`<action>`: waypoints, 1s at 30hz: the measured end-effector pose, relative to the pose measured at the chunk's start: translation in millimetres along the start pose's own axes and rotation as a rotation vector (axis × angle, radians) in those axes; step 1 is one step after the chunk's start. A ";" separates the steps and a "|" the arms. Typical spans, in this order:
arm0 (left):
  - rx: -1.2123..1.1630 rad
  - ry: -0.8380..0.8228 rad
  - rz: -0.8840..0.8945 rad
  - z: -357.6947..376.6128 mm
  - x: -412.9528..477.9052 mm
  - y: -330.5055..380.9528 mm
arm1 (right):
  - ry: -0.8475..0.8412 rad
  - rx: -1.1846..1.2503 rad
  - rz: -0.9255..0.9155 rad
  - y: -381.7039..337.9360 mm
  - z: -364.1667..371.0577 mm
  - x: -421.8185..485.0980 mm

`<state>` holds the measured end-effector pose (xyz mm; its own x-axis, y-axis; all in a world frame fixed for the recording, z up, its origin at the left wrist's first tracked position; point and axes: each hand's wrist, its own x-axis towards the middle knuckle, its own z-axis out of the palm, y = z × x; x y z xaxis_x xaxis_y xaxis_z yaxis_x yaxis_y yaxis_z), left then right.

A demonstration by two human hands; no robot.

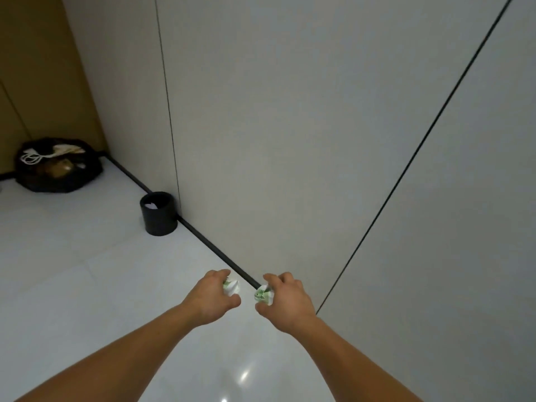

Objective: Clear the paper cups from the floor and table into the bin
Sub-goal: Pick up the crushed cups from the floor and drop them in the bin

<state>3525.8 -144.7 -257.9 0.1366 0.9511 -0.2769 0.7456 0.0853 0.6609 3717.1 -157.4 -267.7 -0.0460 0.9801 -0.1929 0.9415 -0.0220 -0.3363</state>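
**Item:** two paper cups, white with green print, both crumpled.
**Location:** left cup (231, 286) in the left hand (213, 297), right cup (263, 295) in the right hand (285, 303), both above the floor (87, 271). The bin (158, 219) stands well ahead against the wall.
**Grip:** each hand is curled round its cup.
**Handling (judged):** very light, soft and already creased. A loose hold round the body should be enough, and they should drop easily.
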 end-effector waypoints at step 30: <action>-0.037 0.234 -0.256 -335.9 169.9 -286.2 | -0.115 -0.062 -0.320 -394.1 80.0 324.7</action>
<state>3116.6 92.2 -259.8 -0.2079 0.9394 -0.2725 0.7118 0.3364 0.6166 3304.4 153.7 -271.5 -0.3768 0.9065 -0.1906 0.8913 0.2988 -0.3410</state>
